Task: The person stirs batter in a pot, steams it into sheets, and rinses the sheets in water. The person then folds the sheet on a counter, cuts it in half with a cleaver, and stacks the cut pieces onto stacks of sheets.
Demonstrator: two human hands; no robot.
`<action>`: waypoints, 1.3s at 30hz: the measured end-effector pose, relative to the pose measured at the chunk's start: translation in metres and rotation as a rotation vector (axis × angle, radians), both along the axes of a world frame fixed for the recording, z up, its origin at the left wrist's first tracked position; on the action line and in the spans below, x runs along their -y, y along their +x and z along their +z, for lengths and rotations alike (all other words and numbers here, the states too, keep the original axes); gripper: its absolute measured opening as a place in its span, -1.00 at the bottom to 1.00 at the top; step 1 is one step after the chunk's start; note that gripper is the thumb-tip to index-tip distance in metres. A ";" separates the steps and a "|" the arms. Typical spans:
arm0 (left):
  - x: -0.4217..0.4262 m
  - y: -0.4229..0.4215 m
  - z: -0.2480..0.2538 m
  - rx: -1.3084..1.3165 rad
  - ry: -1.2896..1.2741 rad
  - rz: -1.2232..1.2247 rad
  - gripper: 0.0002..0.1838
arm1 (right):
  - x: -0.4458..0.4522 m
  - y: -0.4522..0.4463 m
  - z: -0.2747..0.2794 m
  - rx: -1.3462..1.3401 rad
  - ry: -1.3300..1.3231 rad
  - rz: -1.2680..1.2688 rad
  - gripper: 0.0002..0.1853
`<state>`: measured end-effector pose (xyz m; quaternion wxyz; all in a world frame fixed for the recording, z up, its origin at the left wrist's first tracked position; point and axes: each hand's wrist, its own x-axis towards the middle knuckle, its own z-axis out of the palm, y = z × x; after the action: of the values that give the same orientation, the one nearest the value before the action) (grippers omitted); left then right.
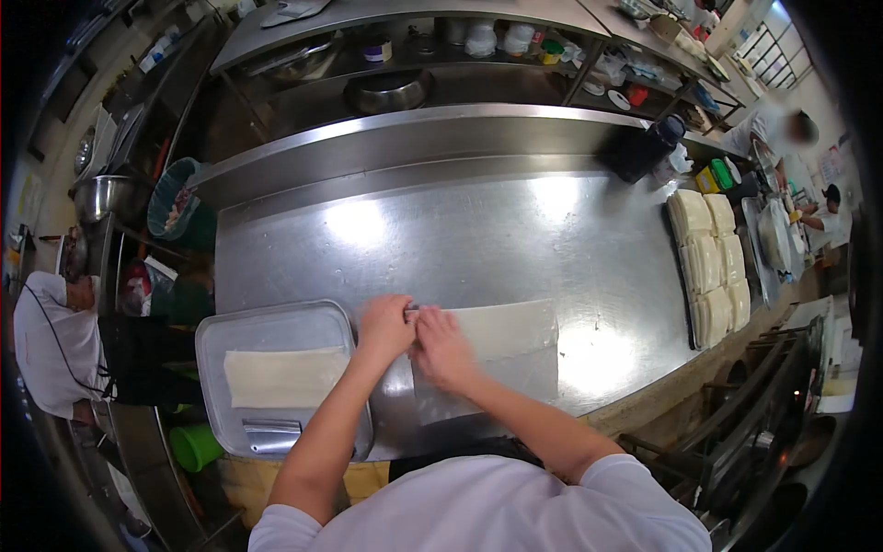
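Observation:
On the steel worktable a long pale sheet of dough (pixel 506 329) lies over a clear plastic sheet (pixel 492 391). My left hand (pixel 384 329) is at the dough's left end, its fingers curled closed; what they hold, if anything, is hidden. Close beside it, my right hand (pixel 445 350) lies over the left end of the dough, fingers stretched out and slightly blurred. Left of my hands stands a shallow translucent tray (pixel 213 348). Inside it are another flat dough sheet (pixel 283 377) and a metal scraper-like piece (pixel 272 435).
At the table's right end, a dark tray holds stacked pale packs (pixel 708 262). A dark bottle (pixel 649 147) stands at the back right, against the raised back ledge (pixel 441 138). A person in white (pixel 60 345) is at the left; others are far right.

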<state>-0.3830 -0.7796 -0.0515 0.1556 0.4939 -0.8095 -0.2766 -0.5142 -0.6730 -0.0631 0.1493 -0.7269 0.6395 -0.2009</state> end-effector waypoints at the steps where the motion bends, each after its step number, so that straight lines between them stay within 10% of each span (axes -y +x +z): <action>1: 0.000 -0.004 0.004 0.055 0.015 -0.055 -0.74 | -0.003 -0.014 0.006 -0.005 -0.006 -0.033 -0.41; 14: 0.019 -0.016 -0.001 0.241 0.253 -0.208 -0.78 | 0.032 -0.092 0.046 0.142 0.035 -0.278 -0.63; 26: 0.024 0.001 0.028 0.073 0.511 -0.182 -0.78 | 0.109 -0.093 0.026 -0.152 1.074 0.249 -0.61; 39: 0.021 -0.018 -0.005 0.145 0.546 -0.115 -0.71 | 0.008 -0.216 0.027 -0.601 0.655 0.106 -0.72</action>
<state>-0.4013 -0.8008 -0.0568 -0.0575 0.4892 -0.7409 -0.4565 -0.7303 -0.6809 -0.0364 0.1893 -0.6993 0.6460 0.2405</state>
